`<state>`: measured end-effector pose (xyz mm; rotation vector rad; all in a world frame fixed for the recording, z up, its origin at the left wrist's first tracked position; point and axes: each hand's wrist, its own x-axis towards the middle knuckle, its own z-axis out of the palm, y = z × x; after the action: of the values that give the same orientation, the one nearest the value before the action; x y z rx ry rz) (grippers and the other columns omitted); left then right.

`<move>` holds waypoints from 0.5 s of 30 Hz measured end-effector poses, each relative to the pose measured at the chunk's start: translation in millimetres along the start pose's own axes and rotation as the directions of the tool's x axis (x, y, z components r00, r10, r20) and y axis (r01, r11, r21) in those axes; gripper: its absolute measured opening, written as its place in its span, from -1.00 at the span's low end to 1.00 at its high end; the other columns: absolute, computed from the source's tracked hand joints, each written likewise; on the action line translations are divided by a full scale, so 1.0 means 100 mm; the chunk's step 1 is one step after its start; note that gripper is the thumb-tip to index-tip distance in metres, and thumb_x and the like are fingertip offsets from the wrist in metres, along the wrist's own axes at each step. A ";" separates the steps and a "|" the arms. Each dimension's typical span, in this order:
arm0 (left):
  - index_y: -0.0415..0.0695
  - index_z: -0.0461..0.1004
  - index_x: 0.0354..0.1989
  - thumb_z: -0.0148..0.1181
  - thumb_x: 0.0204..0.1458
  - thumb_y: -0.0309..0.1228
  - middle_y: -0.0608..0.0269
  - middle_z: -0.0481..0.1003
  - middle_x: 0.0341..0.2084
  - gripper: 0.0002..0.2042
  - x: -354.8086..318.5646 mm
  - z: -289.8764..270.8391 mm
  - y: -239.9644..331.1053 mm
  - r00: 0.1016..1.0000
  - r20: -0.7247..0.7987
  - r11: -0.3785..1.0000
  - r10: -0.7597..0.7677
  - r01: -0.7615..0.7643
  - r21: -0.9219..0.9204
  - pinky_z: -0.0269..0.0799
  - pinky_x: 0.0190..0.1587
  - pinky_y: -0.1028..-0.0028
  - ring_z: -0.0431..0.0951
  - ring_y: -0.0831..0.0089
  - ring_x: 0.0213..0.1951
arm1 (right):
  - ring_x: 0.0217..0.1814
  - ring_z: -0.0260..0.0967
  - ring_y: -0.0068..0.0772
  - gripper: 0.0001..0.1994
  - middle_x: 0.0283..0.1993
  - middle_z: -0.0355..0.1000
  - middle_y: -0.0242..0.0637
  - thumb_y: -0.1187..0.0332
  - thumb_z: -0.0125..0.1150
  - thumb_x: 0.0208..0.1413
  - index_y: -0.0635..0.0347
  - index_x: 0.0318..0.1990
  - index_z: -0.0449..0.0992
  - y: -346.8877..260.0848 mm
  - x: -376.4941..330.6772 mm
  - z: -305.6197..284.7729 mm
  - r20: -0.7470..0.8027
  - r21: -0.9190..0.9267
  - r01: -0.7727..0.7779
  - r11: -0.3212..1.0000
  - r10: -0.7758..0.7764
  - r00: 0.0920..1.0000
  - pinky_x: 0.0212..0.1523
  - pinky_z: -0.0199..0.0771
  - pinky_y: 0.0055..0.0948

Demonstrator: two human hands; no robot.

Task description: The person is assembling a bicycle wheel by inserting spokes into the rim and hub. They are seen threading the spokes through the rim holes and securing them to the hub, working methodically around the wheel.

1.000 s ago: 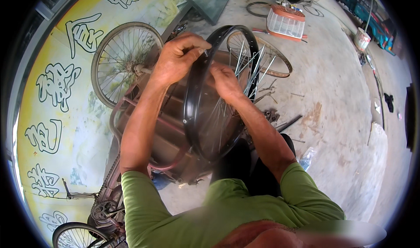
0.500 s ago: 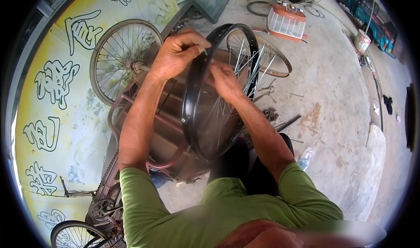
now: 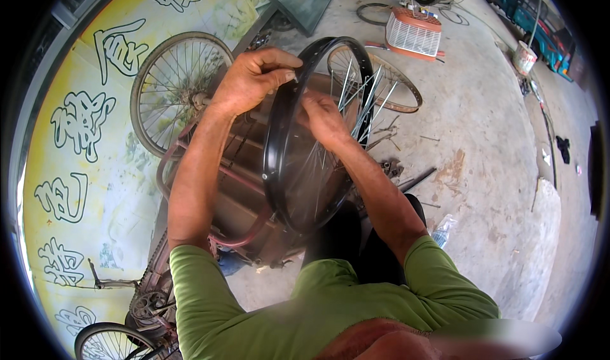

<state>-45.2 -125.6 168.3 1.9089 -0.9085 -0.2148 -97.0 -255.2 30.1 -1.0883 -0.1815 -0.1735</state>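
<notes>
A black bicycle wheel rim point(image 3: 274, 147) stands upright before me, with thin silvery spokes point(image 3: 363, 106) running inside it. At the rim's upper left outer side, my left hand point(image 3: 251, 84) pinches a small shiny metal piece between thumb and forefinger, close to the rim wall. My right hand point(image 3: 325, 120) reaches inside the rim from the right, its fingers closed near the rim's inner face, opposite the left fingertips. What the right fingers hold is hidden; spokes pass beside that hand.
Under the rim lies a brown, rusty frame with a reddish tube point(image 3: 244, 233). An old spoked wheel point(image 3: 181, 87) leans by the painted yellow board point(image 3: 121, 226) on the left. A bare rusty rim point(image 3: 406, 87), a white-and-orange basket point(image 3: 413, 33) and loose metal parts point(image 3: 391, 168) lie on the concrete.
My left hand has shifted slightly left and down, its fingertips a little farther from the rim. The right hand stays almost where it was inside the rim.
</notes>
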 end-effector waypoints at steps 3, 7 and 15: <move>-0.26 0.54 -0.09 0.16 0.14 -0.60 0.28 0.59 -0.37 -0.82 0.00 -0.01 0.04 1.000 0.024 0.997 -0.012 0.010 0.078 0.51 -0.27 0.57 0.57 0.59 -0.31 | -0.47 0.19 -0.63 -0.58 -0.49 0.30 -0.48 0.06 -0.09 0.37 0.20 -0.40 0.42 -0.03 -0.02 0.02 -0.003 -0.017 -0.011 1.000 0.011 1.000 -0.42 0.22 -0.55; -0.24 0.57 -0.12 0.19 0.10 -0.60 0.30 0.59 -0.36 -0.83 -0.01 -0.03 0.11 0.994 0.035 0.991 -0.107 0.104 0.083 0.47 -0.22 0.57 0.55 0.60 -0.28 | -0.47 0.17 -0.63 -0.58 -0.49 0.29 -0.49 0.05 -0.09 0.37 0.21 -0.40 0.41 -0.08 -0.04 0.02 -0.020 -0.041 -0.025 0.999 0.024 1.000 -0.42 0.22 -0.54; -0.23 0.59 -0.20 0.23 0.09 -0.56 0.35 0.55 -0.48 -0.88 0.00 -0.06 0.13 0.995 0.015 0.983 -0.101 0.097 0.155 0.40 -0.42 0.57 0.45 0.64 -0.48 | -0.43 0.25 -0.61 -0.55 -0.44 0.36 -0.45 0.00 -0.07 0.35 0.24 -0.28 0.49 0.04 0.00 0.00 -0.044 -0.041 -0.054 0.998 0.052 0.998 -0.35 0.33 -0.52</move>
<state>-48.5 -124.4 182.0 2.1012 -0.8674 -0.2316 -96.0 -253.5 26.8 -1.1287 -0.1105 -0.1540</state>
